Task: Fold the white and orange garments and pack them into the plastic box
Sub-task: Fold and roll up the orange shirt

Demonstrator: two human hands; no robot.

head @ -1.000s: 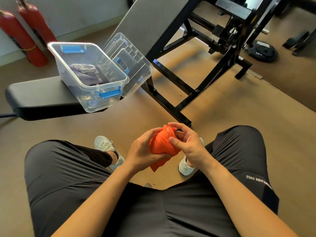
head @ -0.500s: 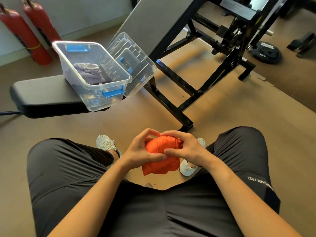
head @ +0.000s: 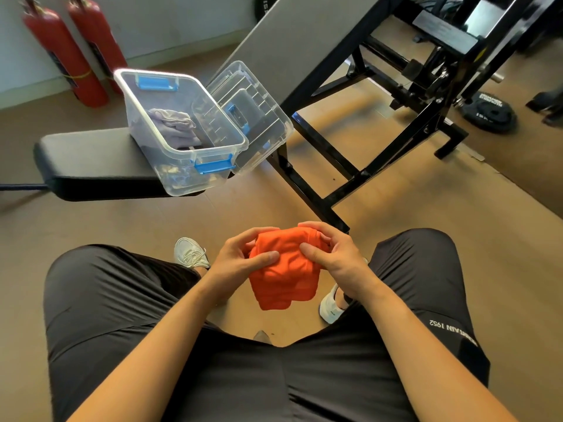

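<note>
Between my knees I hold a bunched orange garment point(head: 285, 274). My left hand point(head: 239, 258) grips its left side and my right hand point(head: 330, 254) grips its right side, thumbs pressed on top; its lower end hangs loose below my hands. The clear plastic box point(head: 146, 86) with blue clips stands open on a black bench pad at the upper left. A folded white garment point(head: 173, 126) lies inside it. The box's clear lid point(head: 262, 117) leans against its right side.
The black bench pad point(head: 91, 159) carries the box. A black steel machine frame point(head: 380, 141) stands behind and to the right, with a weight plate point(head: 487, 112) on the floor. Two red fire extinguishers point(head: 70, 50) stand by the wall. My white shoes rest on the tan floor.
Both hands have spread apart on the orange garment and opened it wider, so more cloth hangs below. The view has shifted, so the box sits more to the right.
</note>
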